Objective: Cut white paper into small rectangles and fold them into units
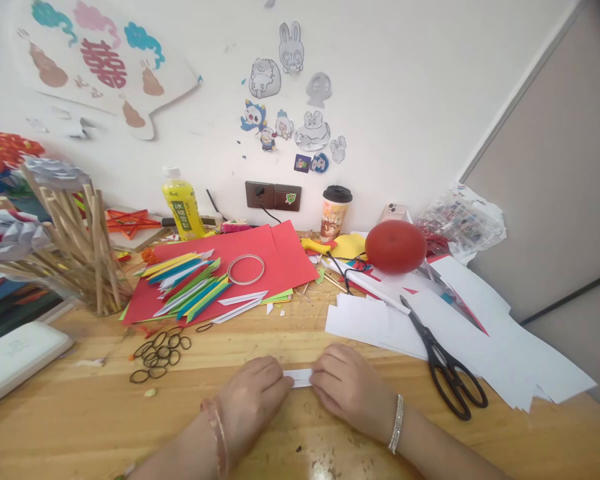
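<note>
A narrow white paper strip lies low over the wooden table, stretched between my two hands. My left hand is closed on its left end, thumb and fingers pressed together. At the other end, my right hand has its fingers curled onto the paper. Only the middle of the strip shows; both ends are hidden under my fingers. Beyond my hands, folded coloured paper strips are heaped on red paper sheets, with a silver ring beside them.
Black scissors rest partly on white paper sheets at right. Black rubber bands lie at left. Farther back stand a yellow drink bottle, a lidded paper cup and a red balloon. Wooden sticks fill a container at left.
</note>
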Action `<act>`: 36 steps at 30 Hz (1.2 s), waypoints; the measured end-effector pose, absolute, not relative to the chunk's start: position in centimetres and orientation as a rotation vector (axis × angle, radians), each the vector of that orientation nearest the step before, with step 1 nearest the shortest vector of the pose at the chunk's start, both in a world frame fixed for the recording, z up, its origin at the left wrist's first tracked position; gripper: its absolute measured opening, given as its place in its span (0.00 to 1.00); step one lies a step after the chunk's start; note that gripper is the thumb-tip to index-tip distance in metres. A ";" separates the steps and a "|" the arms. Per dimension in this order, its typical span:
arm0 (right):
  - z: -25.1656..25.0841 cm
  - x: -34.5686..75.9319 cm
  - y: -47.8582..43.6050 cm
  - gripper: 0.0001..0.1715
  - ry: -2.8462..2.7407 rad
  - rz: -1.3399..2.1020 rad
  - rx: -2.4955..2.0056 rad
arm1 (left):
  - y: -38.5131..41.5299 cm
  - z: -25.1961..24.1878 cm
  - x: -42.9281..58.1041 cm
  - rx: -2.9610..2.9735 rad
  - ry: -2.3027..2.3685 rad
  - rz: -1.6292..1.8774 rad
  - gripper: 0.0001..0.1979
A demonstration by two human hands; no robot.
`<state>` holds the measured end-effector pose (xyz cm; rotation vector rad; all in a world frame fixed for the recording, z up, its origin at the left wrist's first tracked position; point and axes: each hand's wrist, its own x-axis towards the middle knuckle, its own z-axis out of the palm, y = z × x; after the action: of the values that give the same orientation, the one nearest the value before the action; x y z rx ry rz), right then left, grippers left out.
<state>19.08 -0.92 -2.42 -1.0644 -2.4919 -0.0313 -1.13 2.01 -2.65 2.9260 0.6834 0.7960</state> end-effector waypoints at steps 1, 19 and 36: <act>-2.4 19.0 -1.0 0.10 -2.464 -0.001 -1.086 | 2.0 -2.5 -1.0 2.907 0.725 0.777 0.12; -3.2 18.7 -0.3 0.09 -2.164 0.166 -1.601 | 2.9 -3.9 -0.7 2.857 1.147 0.634 0.09; -2.7 19.0 -0.4 0.11 -2.097 0.507 -1.452 | 2.9 -3.0 -0.8 2.587 1.113 0.464 0.04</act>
<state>18.98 -0.41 -2.75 -1.4521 -2.0972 0.5071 -0.77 2.87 -2.95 2.5871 1.1126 0.4638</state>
